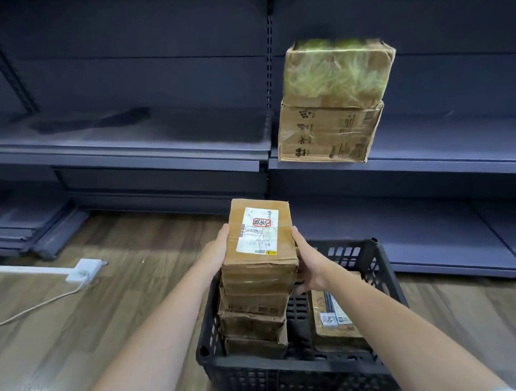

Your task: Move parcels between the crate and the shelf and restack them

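A brown cardboard parcel [259, 235] with a white shipping label tops a stack of several taped parcels [254, 311] that rises out of a dark plastic crate [293, 373] on the floor. My left hand [216, 253] grips the top parcel's left side. My right hand [309, 263] grips its right side, with the thumb along the top edge and the fingers curled underneath. Another labelled parcel [332, 318] lies flat in the crate's right half.
Grey metal shelving [125, 143] runs across the back. Two larger cardboard boxes [332, 101] are stacked on the right shelf [449, 154] at its front edge. A white power strip [83, 270] with its cord lies on the wooden floor at left.
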The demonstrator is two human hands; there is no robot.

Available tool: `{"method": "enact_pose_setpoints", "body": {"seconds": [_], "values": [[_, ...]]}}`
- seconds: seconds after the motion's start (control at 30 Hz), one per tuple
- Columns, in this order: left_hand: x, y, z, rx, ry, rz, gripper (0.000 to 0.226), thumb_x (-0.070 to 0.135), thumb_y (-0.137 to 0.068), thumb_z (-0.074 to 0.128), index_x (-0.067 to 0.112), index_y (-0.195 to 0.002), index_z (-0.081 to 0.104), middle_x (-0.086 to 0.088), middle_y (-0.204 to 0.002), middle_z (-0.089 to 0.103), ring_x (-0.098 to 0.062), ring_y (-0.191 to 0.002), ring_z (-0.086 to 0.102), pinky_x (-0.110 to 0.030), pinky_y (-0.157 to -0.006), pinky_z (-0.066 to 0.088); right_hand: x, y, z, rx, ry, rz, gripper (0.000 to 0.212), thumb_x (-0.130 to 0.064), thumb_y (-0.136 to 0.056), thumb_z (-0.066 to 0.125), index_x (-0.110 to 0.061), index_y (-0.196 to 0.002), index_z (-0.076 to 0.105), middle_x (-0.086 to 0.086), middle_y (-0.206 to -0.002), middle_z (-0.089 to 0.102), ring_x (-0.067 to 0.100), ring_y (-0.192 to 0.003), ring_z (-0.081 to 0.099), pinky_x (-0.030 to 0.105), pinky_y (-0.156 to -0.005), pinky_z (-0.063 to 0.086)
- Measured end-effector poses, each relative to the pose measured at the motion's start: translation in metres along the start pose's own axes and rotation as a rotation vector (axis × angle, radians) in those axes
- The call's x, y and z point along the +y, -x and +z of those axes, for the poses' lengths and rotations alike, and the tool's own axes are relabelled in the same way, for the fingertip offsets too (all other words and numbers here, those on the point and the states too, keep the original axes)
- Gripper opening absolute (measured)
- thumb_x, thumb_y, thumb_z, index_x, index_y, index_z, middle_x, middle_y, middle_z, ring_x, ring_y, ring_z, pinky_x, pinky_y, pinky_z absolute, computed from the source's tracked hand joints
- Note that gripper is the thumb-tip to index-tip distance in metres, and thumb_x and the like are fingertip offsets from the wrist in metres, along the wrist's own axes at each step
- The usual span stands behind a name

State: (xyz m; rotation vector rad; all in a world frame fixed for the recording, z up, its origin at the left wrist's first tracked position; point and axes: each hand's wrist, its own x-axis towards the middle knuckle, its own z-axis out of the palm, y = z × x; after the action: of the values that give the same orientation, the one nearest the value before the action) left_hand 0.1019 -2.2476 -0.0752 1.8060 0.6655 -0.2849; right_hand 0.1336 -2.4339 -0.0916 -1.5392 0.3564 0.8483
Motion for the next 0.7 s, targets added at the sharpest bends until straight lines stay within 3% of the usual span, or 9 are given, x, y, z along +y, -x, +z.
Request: {"method": "enact_pose_setpoints", "body": {"seconds": [0.07, 0.13, 0.27, 0.4, 0.5, 0.57, 0.63, 0.7], "values": [[-0.018, -0.016, 0.000, -0.094, 0.064, -0.019, 0.087, 0.093, -0.064, 0.029, 0.033, -0.118, 0.061, 0.007, -0.124, 0.062, -0.018, -0.119, 0.050, -0.041, -0.112, 0.026, 0.002, -0.009, 0.002, -0.043, -0.035, 0.001, 0.088, -0.089, -0.067, 0.026, -0.022, -0.108, 0.067, 0.012, -0.116, 0.066, 0.033, -0.110, 0.057, 0.059, -0.102, 0.037], [-0.040, -0.046, 0.003, -0.145, 0.154, -0.014, 0.102, 0.101, -0.040, 0.036, 0.042, -0.119, 0.060, 0.003, -0.129, 0.062, -0.024, -0.125, 0.050, -0.050, -0.114, 0.026, 0.004, -0.016, 0.003, -0.048, -0.055, -0.011, 0.089, -0.088, -0.069, 0.020, -0.022, -0.104, 0.068, 0.010, -0.109, 0.068, 0.030, -0.105, 0.059, 0.054, -0.102, 0.038], [-0.029, -0.041, 0.011, -0.160, 0.121, -0.020, 0.110, 0.102, -0.034, 0.035, 0.041, -0.123, 0.057, 0.002, -0.128, 0.062, -0.024, -0.123, 0.052, -0.053, -0.113, 0.027, 0.006, -0.016, -0.001, -0.003, -0.106, -0.036, 0.103, -0.097, -0.047, 0.029, -0.025, -0.109, 0.069, 0.009, -0.112, 0.071, 0.032, -0.111, 0.060, 0.058, -0.104, 0.037], [-0.002, -0.021, 0.028, -0.183, 0.089, -0.010, 0.125, 0.104, -0.028, 0.029, 0.044, -0.136, 0.044, 0.003, -0.145, 0.047, -0.027, -0.133, 0.041, -0.056, -0.113, 0.023, 0.001, 0.001, -0.029, 0.045, -0.166, -0.041, 0.089, -0.088, -0.069, 0.020, -0.020, -0.098, 0.069, 0.010, -0.100, 0.071, 0.030, -0.097, 0.063, 0.052, -0.093, 0.045], [0.024, 0.011, 0.055, -0.202, 0.030, 0.020, 0.109, 0.097, -0.055, 0.022, 0.038, -0.146, 0.030, 0.005, -0.156, 0.028, -0.024, -0.143, 0.025, -0.050, -0.118, 0.014, 0.002, 0.012, -0.063, 0.066, -0.200, -0.060, 0.086, -0.084, -0.074, 0.017, -0.019, -0.095, 0.070, 0.010, -0.094, 0.071, 0.028, -0.090, 0.063, 0.047, -0.079, 0.049], [0.027, 0.017, 0.080, -0.242, 0.018, 0.048, 0.082, 0.077, -0.083, 0.016, 0.030, -0.149, 0.024, 0.005, -0.157, 0.022, -0.025, -0.145, 0.020, -0.046, -0.118, 0.011, 0.008, 0.015, -0.087, 0.090, -0.201, -0.064, 0.089, -0.086, -0.072, 0.018, -0.020, -0.100, 0.072, 0.010, -0.101, 0.073, 0.030, -0.099, 0.063, 0.053, -0.093, 0.045], [0.024, 0.014, 0.107, -0.292, -0.008, 0.050, 0.075, 0.071, -0.087, 0.010, 0.031, -0.150, 0.021, 0.001, -0.159, 0.019, -0.025, -0.146, 0.018, -0.047, -0.117, 0.009, 0.018, 0.017, -0.110, 0.105, -0.235, -0.060, 0.085, -0.084, -0.075, 0.020, -0.022, -0.100, 0.072, 0.010, -0.105, 0.073, 0.032, -0.107, 0.061, 0.055, -0.104, 0.036], [0.018, 0.007, 0.134, -0.319, -0.035, 0.039, 0.073, 0.070, -0.088, 0.008, 0.032, -0.148, 0.025, 0.000, -0.158, 0.023, -0.025, -0.145, 0.020, -0.046, -0.117, 0.010, 0.030, 0.016, -0.131, 0.119, -0.290, -0.066, 0.076, -0.078, -0.080, 0.026, -0.020, -0.099, 0.072, 0.009, -0.099, 0.075, 0.031, -0.104, 0.062, 0.052, -0.104, 0.038]]}}
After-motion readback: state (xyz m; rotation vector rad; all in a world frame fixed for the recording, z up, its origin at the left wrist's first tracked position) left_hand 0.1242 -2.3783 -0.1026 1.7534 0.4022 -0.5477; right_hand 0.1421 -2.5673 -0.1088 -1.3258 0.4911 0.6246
